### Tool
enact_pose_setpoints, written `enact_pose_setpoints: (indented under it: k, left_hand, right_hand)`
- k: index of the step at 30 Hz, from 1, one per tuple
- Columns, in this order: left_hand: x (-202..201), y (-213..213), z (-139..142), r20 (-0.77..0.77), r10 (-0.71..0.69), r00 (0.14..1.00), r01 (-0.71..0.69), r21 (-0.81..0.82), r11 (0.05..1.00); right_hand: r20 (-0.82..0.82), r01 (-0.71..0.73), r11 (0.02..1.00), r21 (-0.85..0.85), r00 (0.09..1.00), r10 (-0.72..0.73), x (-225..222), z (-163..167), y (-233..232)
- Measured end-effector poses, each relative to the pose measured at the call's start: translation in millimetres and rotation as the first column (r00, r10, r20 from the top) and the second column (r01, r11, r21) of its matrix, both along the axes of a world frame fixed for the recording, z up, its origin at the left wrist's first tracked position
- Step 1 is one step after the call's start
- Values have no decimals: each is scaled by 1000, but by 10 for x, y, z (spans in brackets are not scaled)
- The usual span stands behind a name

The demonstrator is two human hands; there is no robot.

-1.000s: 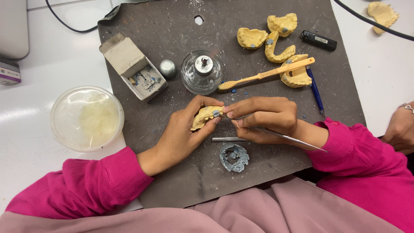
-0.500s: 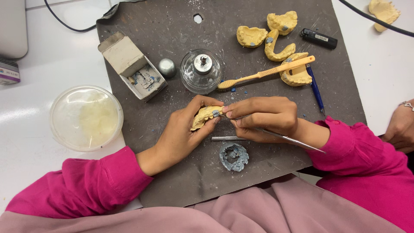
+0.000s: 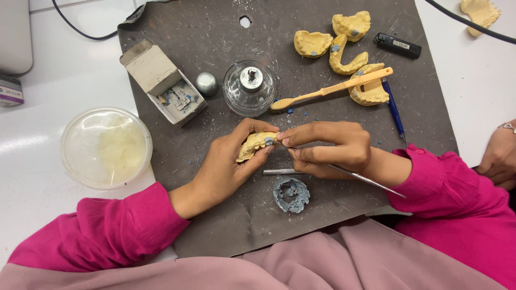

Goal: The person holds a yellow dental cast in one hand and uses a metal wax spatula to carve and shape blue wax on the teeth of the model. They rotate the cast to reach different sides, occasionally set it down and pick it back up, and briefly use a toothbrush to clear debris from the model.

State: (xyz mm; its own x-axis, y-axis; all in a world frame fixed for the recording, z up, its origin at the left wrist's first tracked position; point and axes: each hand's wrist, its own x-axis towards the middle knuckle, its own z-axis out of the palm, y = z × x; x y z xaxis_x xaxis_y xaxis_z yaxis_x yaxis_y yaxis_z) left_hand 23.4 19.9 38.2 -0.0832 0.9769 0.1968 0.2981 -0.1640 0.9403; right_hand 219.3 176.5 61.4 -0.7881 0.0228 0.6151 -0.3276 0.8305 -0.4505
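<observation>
Holding a yellow plaster tooth cast [image 3: 257,145] in my left hand [image 3: 226,164], I have my fingers curled around it from below and my thumb over the top, so that hand is closed on the cast just above the dark mat [image 3: 215,32]. My right hand [image 3: 333,147] is pinched shut on a thin metal tool [image 3: 365,180], its tip meeting the cast at a small blue-grey patch, while the long handle runs back over my wrist toward my pink sleeve [image 3: 446,188]. Both hands touch at the cast, near the middle of the mat.

Just below my hands lie a short metal rod [image 3: 279,172] and a ring of blue-grey wax [image 3: 291,194]. Above them stands a small glass burner [image 3: 250,87] with a metal ball [image 3: 207,84] beside it, and to the left of that an open grey box [image 3: 164,80] holding wax scraps. A yellow toothbrush [image 3: 333,88] lies across one of four more yellow casts [image 3: 352,24] at the upper right, close to a black lighter [image 3: 398,45] and a blue pen [image 3: 394,110]. A clear round bowl [image 3: 106,147] sits on the white worktop [image 3: 64,75] to the left. Another person's hand [image 3: 500,156] rests at the right edge.
</observation>
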Motion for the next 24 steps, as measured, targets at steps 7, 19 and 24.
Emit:
enact_pose_setpoints:
  k: [7,19,24]
  left_hand:
    - [12,0,-9,28,-3,1000,4,-13,1000]
    - [8,3,4,3,-6,1000,6,-13,1000]
    - [12,7,12,-2,-5,1000,5,-14,1000]
  right_hand:
    - [-13,6,1000,-24,1000,-6,-21,10,-6]
    - [10,6,999,-39,1000,-5,-23,53,-15]
    - [48,19,1000,-7,999,-19,-3,72,-18]
